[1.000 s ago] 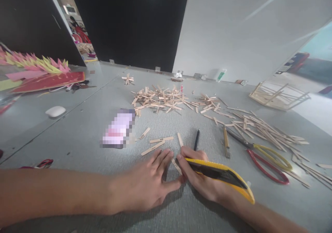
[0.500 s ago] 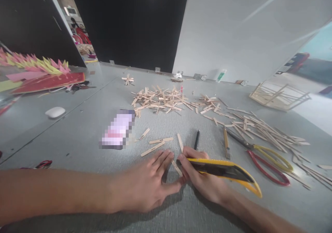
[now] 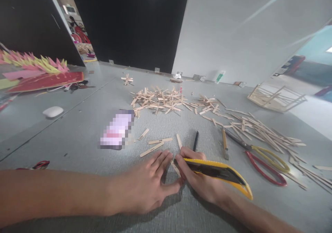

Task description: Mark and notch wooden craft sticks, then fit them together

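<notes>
My right hand is closed around a yellow and black utility knife, its front end at a small wooden stick. The blade is too small to make out. My left hand lies on the grey surface, pressing that stick between fingertips and thumb. Just beyond the hands lie loose sticks, one of them upright-looking near my right knuckles. A black pen rests beyond my right hand.
A phone and white mouse lie left. Stick piles spread behind. A slim cutter, red-and-yellow-handled scissors, long strips and a wooden frame are right. A red board sits far left.
The knife's rear end has swung slightly left and down in my right hand. My left hand stays on the stick, and the whole view has shifted a little.
</notes>
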A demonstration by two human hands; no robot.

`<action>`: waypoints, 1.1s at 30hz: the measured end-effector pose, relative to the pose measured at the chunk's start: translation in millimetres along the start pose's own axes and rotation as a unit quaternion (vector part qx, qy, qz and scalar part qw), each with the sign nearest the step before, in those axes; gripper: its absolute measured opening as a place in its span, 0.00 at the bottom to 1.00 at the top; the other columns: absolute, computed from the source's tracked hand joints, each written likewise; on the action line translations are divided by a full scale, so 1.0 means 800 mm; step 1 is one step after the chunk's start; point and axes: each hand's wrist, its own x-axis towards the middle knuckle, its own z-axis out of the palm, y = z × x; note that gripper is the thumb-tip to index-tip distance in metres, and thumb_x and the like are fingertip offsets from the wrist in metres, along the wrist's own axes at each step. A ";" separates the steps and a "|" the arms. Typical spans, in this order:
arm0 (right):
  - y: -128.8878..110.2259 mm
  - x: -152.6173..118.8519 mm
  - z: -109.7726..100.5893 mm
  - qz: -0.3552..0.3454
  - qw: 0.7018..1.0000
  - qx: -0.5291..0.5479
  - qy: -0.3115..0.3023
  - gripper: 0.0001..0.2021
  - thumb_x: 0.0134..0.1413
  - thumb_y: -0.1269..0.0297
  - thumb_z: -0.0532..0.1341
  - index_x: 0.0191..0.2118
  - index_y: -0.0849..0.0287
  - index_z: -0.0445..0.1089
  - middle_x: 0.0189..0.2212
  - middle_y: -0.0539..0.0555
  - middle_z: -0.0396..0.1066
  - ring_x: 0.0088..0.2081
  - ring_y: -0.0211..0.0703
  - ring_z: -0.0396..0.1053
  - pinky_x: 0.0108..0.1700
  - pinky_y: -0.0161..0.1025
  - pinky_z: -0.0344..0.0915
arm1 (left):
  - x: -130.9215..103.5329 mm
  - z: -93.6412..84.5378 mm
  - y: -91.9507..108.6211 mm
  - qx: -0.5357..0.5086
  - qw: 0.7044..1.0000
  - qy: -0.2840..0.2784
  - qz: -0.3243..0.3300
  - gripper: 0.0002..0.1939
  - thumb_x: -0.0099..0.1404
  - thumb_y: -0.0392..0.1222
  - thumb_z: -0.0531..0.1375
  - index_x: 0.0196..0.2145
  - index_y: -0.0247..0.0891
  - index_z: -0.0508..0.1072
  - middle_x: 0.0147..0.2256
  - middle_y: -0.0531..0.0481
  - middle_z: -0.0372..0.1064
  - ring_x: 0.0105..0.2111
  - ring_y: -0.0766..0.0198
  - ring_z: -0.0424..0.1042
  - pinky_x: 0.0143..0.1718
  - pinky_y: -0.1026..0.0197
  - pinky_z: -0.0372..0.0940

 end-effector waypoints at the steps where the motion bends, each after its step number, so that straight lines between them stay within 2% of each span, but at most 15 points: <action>1: -0.002 0.000 -0.002 -0.008 1.000 -0.004 -0.002 0.18 0.74 0.56 0.47 0.30 0.52 0.56 0.28 0.48 0.64 0.30 0.42 0.65 0.36 0.45 0.65 | 0.000 -0.001 0.000 -0.001 1.000 -0.003 -0.001 0.31 0.76 0.47 0.56 0.71 0.43 0.51 0.73 0.30 0.35 0.72 0.35 0.41 0.71 0.38 0.45; 5: -0.010 0.002 -0.007 -0.041 0.999 -0.013 -0.020 0.18 0.74 0.59 0.46 0.29 0.52 0.58 0.28 0.48 0.64 0.29 0.41 0.65 0.37 0.44 0.66 | 0.002 -0.005 0.001 -0.001 1.000 -0.008 -0.012 0.27 0.76 0.47 0.55 0.69 0.43 0.56 0.73 0.32 0.37 0.72 0.35 0.43 0.71 0.37 0.45; 10: -0.009 0.002 -0.003 -0.054 0.998 -0.023 -0.002 0.18 0.75 0.59 0.45 0.29 0.53 0.56 0.25 0.46 0.61 0.26 0.38 0.62 0.35 0.42 0.64 | 0.002 -0.004 0.000 0.000 1.000 0.008 -0.009 0.23 0.76 0.46 0.55 0.66 0.43 0.60 0.73 0.31 0.39 0.71 0.35 0.46 0.71 0.38 0.45; 16: -0.005 0.002 0.002 -0.055 0.998 -0.019 0.007 0.18 0.75 0.58 0.47 0.29 0.53 0.55 0.22 0.44 0.59 0.23 0.37 0.60 0.33 0.40 0.62 | 0.001 -0.004 -0.003 0.006 1.000 0.006 -0.003 0.24 0.77 0.46 0.54 0.68 0.44 0.57 0.72 0.28 0.41 0.70 0.33 0.47 0.70 0.38 0.47; 25: -0.010 0.001 -0.002 -0.051 0.999 -0.010 0.013 0.19 0.75 0.58 0.47 0.27 0.52 0.54 0.21 0.43 0.60 0.22 0.37 0.60 0.32 0.41 0.61 | 0.001 -0.009 -0.002 -0.007 1.000 -0.006 -0.006 0.26 0.77 0.45 0.55 0.69 0.45 0.57 0.73 0.32 0.36 0.71 0.35 0.46 0.71 0.39 0.46; 30: -0.012 -0.001 -0.003 -0.052 0.998 -0.011 0.014 0.19 0.75 0.59 0.47 0.27 0.53 0.54 0.20 0.43 0.60 0.22 0.37 0.61 0.33 0.41 0.60 | 0.001 -0.010 -0.003 -0.011 1.000 -0.006 0.000 0.25 0.77 0.46 0.54 0.68 0.44 0.57 0.72 0.27 0.37 0.70 0.32 0.44 0.70 0.38 0.47; 33: -0.013 0.000 -0.004 -0.053 0.998 -0.012 0.009 0.19 0.75 0.59 0.47 0.27 0.53 0.54 0.20 0.43 0.60 0.22 0.37 0.61 0.32 0.40 0.60 | 0.001 -0.009 -0.003 -0.008 1.000 0.000 0.001 0.26 0.77 0.46 0.54 0.69 0.44 0.56 0.72 0.28 0.37 0.71 0.33 0.45 0.70 0.38 0.47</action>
